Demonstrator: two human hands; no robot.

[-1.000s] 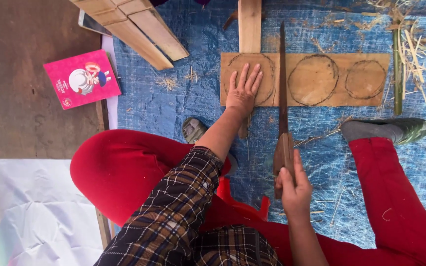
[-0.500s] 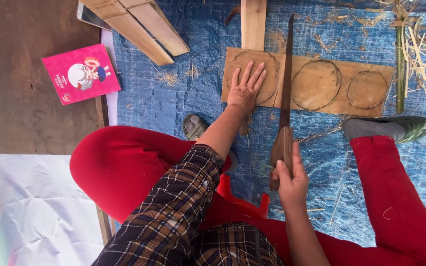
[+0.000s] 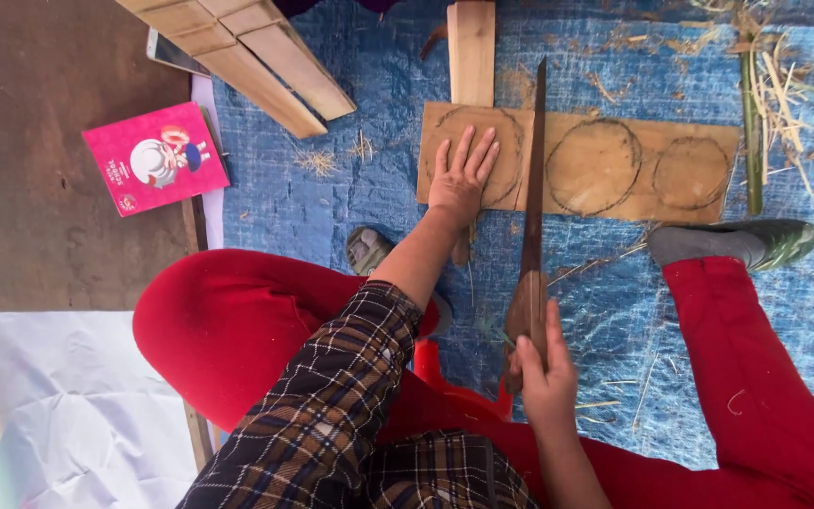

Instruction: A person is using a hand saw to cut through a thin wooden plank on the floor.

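Saw (image 3: 536, 170) farther forward across board (image 3: 614, 170).

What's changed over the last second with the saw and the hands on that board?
The handsaw has slid forward across the wooden board, the right hand still gripping its handle and following. The left hand stays flat on the leftmost drawn circle, pinning the board. Nothing was picked up or released.

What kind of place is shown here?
Probably an informal floor-level woodworking spot: a blue tarp strewn with shavings, stacked wood planks, and a hand saw cutting a board marked with circles.
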